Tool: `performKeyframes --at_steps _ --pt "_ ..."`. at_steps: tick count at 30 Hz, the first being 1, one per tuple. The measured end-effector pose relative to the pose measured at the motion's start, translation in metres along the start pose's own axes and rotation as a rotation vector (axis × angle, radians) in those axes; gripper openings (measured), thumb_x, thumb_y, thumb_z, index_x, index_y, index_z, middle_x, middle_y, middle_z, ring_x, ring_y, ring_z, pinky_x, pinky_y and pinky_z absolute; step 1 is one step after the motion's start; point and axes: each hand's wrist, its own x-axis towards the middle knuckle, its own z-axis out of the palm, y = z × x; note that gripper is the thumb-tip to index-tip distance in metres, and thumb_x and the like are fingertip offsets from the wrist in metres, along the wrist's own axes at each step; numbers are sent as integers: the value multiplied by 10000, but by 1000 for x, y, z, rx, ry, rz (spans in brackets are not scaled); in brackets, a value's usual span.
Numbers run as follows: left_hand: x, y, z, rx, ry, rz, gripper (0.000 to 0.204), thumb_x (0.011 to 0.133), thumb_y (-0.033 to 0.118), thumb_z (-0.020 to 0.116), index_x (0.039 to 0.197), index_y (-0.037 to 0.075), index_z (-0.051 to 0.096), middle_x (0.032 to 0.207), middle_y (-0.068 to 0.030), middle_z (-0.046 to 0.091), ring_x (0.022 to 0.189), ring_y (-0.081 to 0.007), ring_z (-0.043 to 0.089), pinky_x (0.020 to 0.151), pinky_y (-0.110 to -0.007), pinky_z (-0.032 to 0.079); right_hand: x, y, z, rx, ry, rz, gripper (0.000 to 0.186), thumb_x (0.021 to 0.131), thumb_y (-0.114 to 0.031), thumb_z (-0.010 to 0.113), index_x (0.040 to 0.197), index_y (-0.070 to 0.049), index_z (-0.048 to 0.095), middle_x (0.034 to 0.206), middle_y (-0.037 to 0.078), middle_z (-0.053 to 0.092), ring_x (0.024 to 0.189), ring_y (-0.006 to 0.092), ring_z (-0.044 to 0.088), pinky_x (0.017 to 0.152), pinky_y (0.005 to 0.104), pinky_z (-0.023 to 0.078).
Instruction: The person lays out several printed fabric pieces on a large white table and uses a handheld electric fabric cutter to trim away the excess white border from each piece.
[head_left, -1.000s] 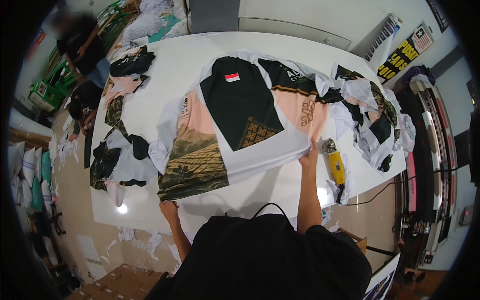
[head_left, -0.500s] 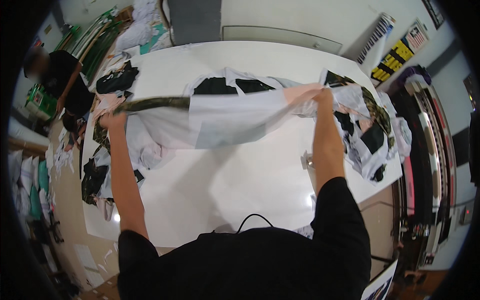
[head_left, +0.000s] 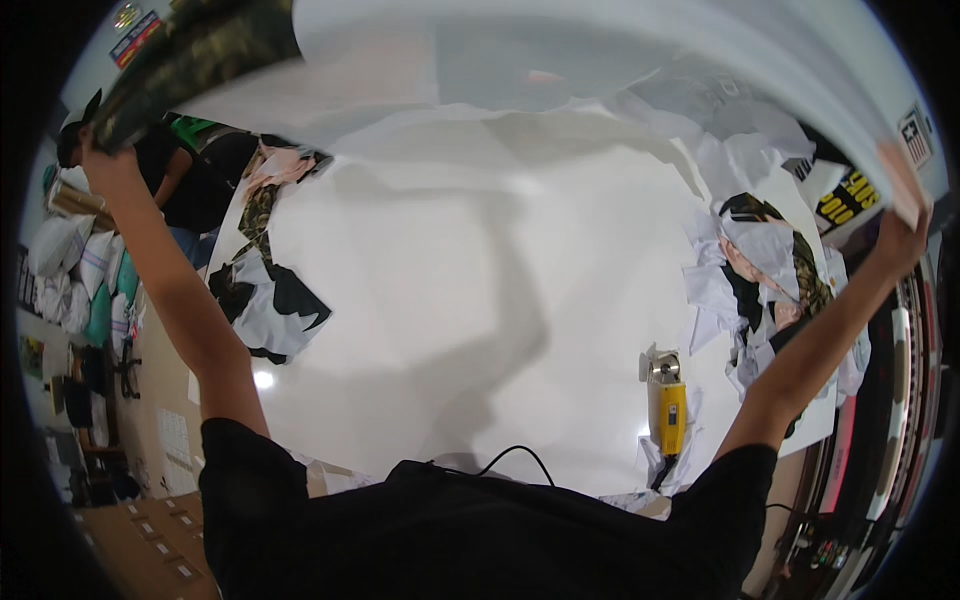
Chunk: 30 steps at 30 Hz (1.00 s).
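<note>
A large printed fabric sheet (head_left: 500, 60), white and grey with a camouflage section at its left end, is stretched above the far part of the white table (head_left: 420, 270), blurred by motion. My left hand (head_left: 108, 165), raised far out to the left, is closed on the sheet's camouflage corner. On the opposite side my right hand (head_left: 903, 235) grips a pinkish corner; both arms are spread wide. The lower edge of the cloth billows in a curve, and its upper part runs out of view.
A yellow electric cloth cutter (head_left: 671, 415) lies at the table's near right. Cut fabric pieces (head_left: 275, 305) lie along the left side, and a heap of scraps (head_left: 760, 260) covers the right. A person (head_left: 185, 190) in black is beyond the left edge, near white sacks (head_left: 62, 240).
Both hands have gone up and farther apart, lifting the fabric sheet off the table toward the top of the view. The yellow cutter now shows fully.
</note>
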Motion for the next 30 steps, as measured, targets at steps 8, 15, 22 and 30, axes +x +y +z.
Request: performKeyframes --at_steps 8,15,22,30 --pt "-253 45 -105 -1333 -156 -778 203 988 202 599 1082 37 673 978 -129 712 891 -263 725 813 -399 596 -194 68 0 -491 920 163 444 1078 -263 556 1417 23 535 1387 170 610 1251 315 619 1064 444 517" --pt "-412 40 -105 -878 -50 -1355 282 869 -5 722 1123 22 604 995 -80 646 859 -164 612 761 -307 508 -304 127 -68 -781 1050 656 417 943 -302 740 1267 -64 626 1177 91 662 1050 226 632 885 378 496" --pt "-508 58 -113 -722 -389 -1513 393 875 -24 687 1248 3 568 1139 -100 607 831 -144 581 734 -277 466 -373 174 -133 -726 1031 823 359 948 -289 704 1247 -99 646 1003 44 636 863 175 596 792 379 497" --pt "-549 60 -167 -212 -949 -1070 552 882 117 664 1398 -19 523 1319 -210 572 1163 -317 561 1019 -418 435 -394 227 -59 -1106 939 1199 363 965 -294 633 1266 -99 688 1076 80 710 876 208 689 700 365 509"
